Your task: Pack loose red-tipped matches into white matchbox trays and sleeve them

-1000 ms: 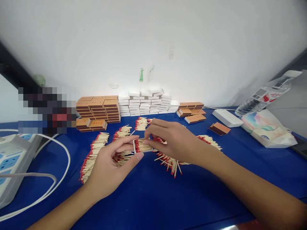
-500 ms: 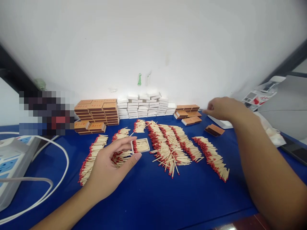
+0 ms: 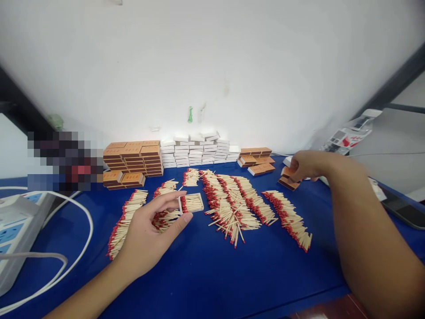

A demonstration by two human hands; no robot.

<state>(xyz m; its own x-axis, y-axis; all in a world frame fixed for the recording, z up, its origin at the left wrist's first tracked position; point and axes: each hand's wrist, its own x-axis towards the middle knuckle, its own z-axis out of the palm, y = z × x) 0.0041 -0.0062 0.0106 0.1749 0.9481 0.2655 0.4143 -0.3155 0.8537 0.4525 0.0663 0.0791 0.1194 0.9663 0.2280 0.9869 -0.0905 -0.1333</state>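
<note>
The person's left hand (image 3: 154, 226) grasps a white tray (image 3: 202, 202) of red-tipped matches (image 3: 191, 203) above the desk (image 3: 212, 274). At the right, the right hand (image 3: 300, 166) has its fingers at a brown matchbox cover (image 3: 288, 183); whether they grip it cannot be told.

Blue bench (image 3: 215, 274), match rows (image 3: 232, 204) and brown matchbox stack (image 3: 133, 157) on it.
Most rows between left hand (image 3: 159, 226) and right hand (image 3: 307, 164); one partly behind left hand, one to its left. Brown stack and white tray stack (image 3: 195, 153) beyond left hand; smaller matchbox pile (image 3: 260, 160) left of right hand. Power strip (image 3: 28, 226) far left of hands; dark phone (image 3: 403, 212) right of right forearm (image 3: 361, 217).
</note>
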